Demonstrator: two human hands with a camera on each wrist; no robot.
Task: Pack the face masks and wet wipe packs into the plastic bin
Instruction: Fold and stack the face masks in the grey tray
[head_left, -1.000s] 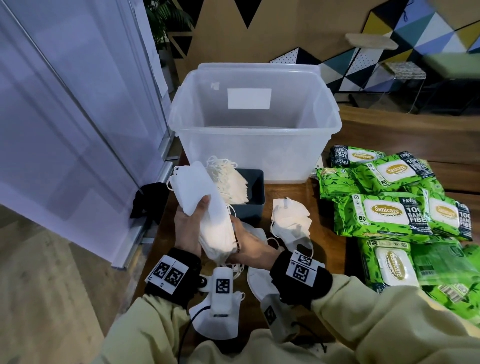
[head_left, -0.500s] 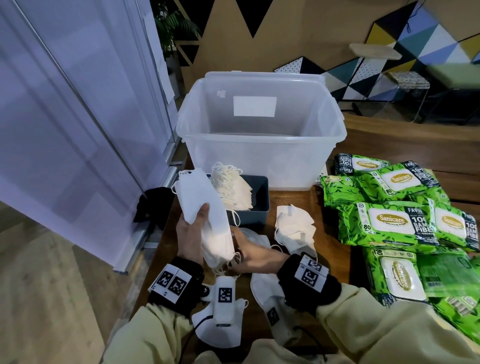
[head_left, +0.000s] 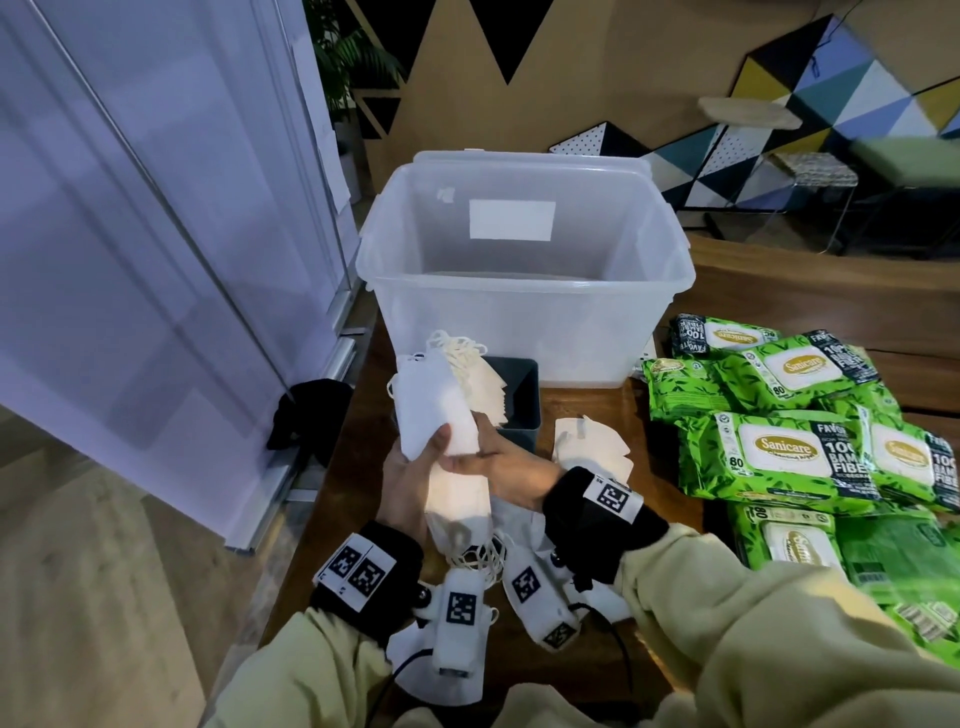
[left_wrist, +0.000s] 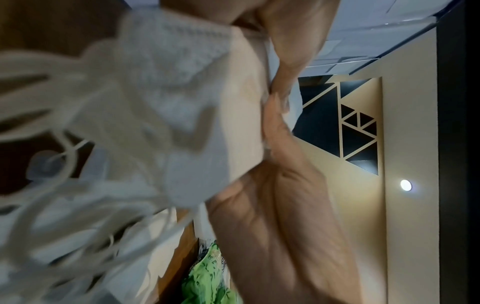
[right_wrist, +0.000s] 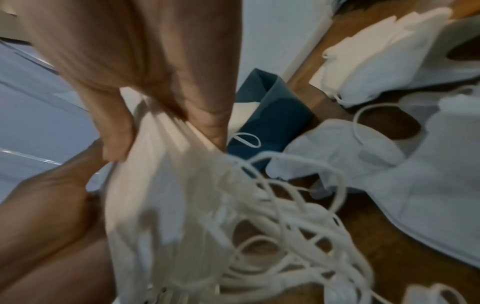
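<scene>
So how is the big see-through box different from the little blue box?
The clear plastic bin is much bigger than the small blue box in front of it. The bin's walls are see-through; the blue box's are solid. The bin looks empty; the blue box holds face masks. Both stand open-topped on the wooden table.

Left hand (head_left: 410, 483) and right hand (head_left: 506, 470) both grip one mask stack (head_left: 441, 447).

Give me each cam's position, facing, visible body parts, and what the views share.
Head: worn on head, looks down-forward at plastic bin and wet wipe packs; both forearms show.
Left wrist: looks along left hand, up toward the wall.
Right wrist: looks along right hand, down at table.
Shared: all three show the mask stack held by both hands.
</scene>
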